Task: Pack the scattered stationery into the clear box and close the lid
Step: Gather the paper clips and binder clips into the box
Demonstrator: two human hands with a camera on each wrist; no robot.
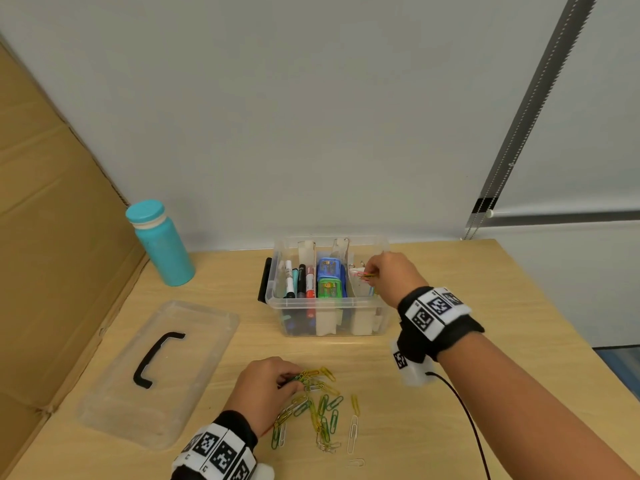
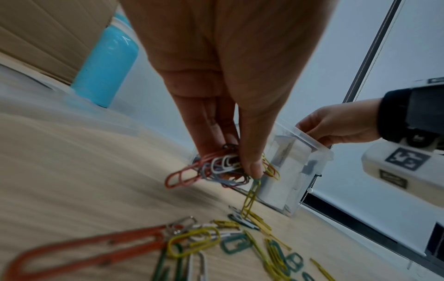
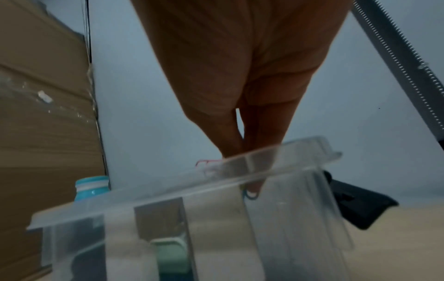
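The clear box [image 1: 381, 308] [image 3: 276, 163] [image 2: 310, 152] stands open at the back of the table, with markers [image 1: 300, 280] and small coloured cases [image 1: 329, 278] in its left and middle compartments. My right hand [image 1: 372, 273] [image 3: 242, 152] is over the right compartment and pinches a few paper clips [image 1: 365, 276]. Loose coloured paper clips [image 1: 323, 415] [image 2: 228, 239] lie scattered at the table's front. My left hand [image 1: 292, 379] [image 2: 230, 161] pinches a bunch of clips [image 2: 216, 169] just above the table. The clear lid [image 1: 194, 375] with a black handle [image 1: 156, 358] lies flat at the left.
A teal bottle [image 1: 162, 242] [image 2: 105, 64] [image 3: 92, 187] stands at the back left by a cardboard sheet [image 1: 45, 254]. The box has a black latch [image 1: 265, 284] [image 3: 360, 205] on its left end. A cable [image 1: 464, 410] trails from my right wrist over the table's right side.
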